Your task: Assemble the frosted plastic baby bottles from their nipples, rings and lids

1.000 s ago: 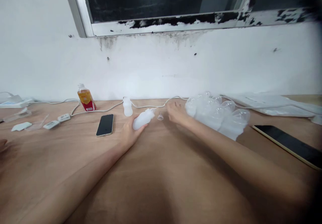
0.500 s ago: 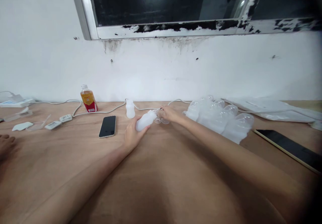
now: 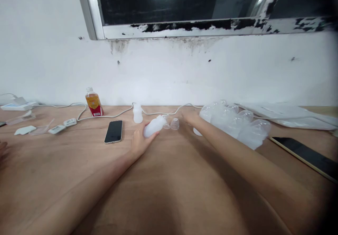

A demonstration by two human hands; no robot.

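Note:
My left hand is wrapped round a milky white bottle, which lies tilted with its narrow end up and to the right. Just beyond that end, two small clear caps rest on the wooden table. My right hand is to the right of the caps, blurred, beside a pile of milky bottles with clear domed tops; its fingers are too smeared to read. Another white bottle stands upright behind my left hand.
A phone and a drink bottle are on the left, with white cables, small boxes and another person's hand farther left. A dark tablet and plastic bags lie right.
My right hand has moved right, away from the held bottle's narrow end and towards the pile. The small clear caps show more fully. My left hand still holds the bottle.

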